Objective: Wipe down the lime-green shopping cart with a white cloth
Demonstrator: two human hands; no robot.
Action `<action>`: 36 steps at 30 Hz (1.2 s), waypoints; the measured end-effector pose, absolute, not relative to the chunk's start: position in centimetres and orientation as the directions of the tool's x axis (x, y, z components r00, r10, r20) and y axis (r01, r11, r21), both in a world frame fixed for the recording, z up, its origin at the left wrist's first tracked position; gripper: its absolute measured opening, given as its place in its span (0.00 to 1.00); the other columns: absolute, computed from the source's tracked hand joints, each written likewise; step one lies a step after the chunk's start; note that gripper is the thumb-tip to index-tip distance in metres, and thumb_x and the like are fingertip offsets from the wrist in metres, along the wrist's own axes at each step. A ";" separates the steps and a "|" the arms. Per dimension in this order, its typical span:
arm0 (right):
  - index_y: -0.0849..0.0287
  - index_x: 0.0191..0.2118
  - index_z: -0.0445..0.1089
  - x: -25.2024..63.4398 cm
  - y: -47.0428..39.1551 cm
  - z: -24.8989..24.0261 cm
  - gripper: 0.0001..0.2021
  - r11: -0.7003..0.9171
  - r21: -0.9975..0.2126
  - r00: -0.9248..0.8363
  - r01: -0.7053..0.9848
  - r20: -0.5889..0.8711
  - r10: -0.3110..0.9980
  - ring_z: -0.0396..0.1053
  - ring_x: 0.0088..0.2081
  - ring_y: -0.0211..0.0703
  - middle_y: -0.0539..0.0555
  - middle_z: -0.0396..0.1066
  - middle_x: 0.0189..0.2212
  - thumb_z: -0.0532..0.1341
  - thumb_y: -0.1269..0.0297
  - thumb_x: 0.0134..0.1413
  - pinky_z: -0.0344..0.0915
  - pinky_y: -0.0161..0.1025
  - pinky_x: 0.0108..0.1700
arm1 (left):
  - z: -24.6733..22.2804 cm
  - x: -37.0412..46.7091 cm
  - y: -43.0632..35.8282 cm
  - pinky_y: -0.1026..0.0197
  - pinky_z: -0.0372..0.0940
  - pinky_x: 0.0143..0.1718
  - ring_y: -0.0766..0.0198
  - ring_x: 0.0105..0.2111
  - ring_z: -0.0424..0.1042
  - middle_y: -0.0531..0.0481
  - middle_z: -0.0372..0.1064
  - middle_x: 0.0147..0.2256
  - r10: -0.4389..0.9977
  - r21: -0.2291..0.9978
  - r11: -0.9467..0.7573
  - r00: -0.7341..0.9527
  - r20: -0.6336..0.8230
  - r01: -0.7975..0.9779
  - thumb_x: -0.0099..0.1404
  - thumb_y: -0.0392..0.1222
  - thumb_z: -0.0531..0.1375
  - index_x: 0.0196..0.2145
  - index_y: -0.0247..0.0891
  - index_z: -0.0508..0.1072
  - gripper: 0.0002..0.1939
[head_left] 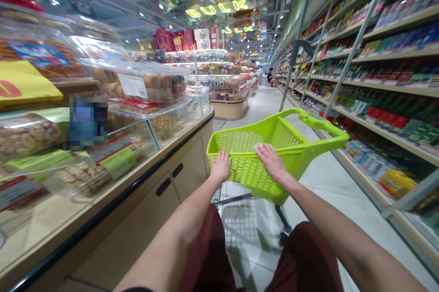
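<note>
Your right hand [270,158] holds a white wipe [262,146] on the near rim [242,153] of the green shopping cart [254,172]. Your left hand [220,167] touches that rim to its left, can't tell how tight. Cart's long axis runs left-right past both; handle [324,126] lies right, nearer your right hand.

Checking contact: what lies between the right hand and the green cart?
In the head view, a white tissue-like piece shows between the right hand and green cart.
</note>
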State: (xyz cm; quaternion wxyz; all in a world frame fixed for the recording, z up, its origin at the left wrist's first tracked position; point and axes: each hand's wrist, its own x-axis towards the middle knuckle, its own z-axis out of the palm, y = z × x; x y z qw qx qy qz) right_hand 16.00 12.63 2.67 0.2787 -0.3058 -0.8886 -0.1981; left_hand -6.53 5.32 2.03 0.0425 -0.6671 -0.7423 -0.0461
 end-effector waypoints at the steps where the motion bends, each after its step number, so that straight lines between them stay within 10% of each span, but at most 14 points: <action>1: 0.64 0.52 0.62 15.4 12.3 2.3 0.21 0.756 0.163 -0.660 0.633 0.624 0.418 0.49 0.59 0.48 0.60 0.60 0.54 0.48 0.78 0.53 0.49 0.53 0.58 | 2.2 -6.3 4.9 0.39 0.36 0.58 0.54 0.62 0.35 0.43 0.36 0.62 0.988 0.011 0.100 -0.101 0.121 0.995 0.51 0.36 0.51 0.60 0.34 0.42 0.39; 36: 0.63 0.46 0.67 19.1 7.2 -0.7 0.24 0.537 0.036 -0.378 0.843 0.749 0.544 0.55 0.54 0.50 0.59 0.64 0.49 0.47 0.82 0.43 0.55 0.51 0.54 | 2.0 -4.1 -6.8 0.40 0.31 0.58 0.55 0.62 0.32 0.42 0.33 0.63 0.999 0.111 0.043 -0.044 0.010 0.993 0.52 0.43 0.51 0.61 0.31 0.37 0.42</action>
